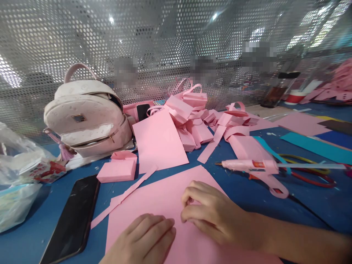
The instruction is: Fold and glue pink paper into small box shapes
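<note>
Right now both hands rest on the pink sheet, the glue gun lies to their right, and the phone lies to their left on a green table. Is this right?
Not quite: the head view shows the table is blue, not green. The rest holds: the left hand and right hand rest on the pink sheet, the glue gun to their right, the phone to their left.

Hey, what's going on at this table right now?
A person has both hands on a large pink paper sheet on the blue table. The left hand lies flat on it; the right hand pinches at the paper. A pink glue gun lies to the right, a black phone to the left, folded pink pieces behind.
</note>
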Tool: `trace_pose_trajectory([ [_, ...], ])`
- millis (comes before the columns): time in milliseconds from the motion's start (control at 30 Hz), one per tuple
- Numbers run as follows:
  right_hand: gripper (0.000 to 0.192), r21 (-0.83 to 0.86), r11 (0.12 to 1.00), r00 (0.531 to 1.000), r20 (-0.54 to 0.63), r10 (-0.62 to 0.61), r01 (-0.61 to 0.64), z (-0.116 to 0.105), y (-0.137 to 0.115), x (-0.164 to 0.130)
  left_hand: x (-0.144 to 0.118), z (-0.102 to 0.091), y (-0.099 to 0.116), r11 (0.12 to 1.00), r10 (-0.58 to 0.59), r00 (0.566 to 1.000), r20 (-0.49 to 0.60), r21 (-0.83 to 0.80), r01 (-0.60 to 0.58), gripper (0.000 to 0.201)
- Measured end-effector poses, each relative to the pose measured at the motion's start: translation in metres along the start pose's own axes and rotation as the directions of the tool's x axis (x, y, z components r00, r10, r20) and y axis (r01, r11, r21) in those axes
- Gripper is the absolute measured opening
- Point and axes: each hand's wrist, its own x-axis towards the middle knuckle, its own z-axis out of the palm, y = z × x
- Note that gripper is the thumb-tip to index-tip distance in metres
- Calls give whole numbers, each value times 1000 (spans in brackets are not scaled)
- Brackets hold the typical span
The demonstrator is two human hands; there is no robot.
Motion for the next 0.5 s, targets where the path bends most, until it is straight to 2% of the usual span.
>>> trace_pose_trajectory([
  [300, 25, 71, 997, 997, -74, 30, -25, -1, 0, 0, 0, 0, 0, 1000, 1, 1000, 1, 3, -1, 37],
  [500, 18, 72, 997, 998, -52, 42, -38, 0, -2, 0, 0, 0, 0, 1000, -3, 1000, -24, 6, 3, 37],
])
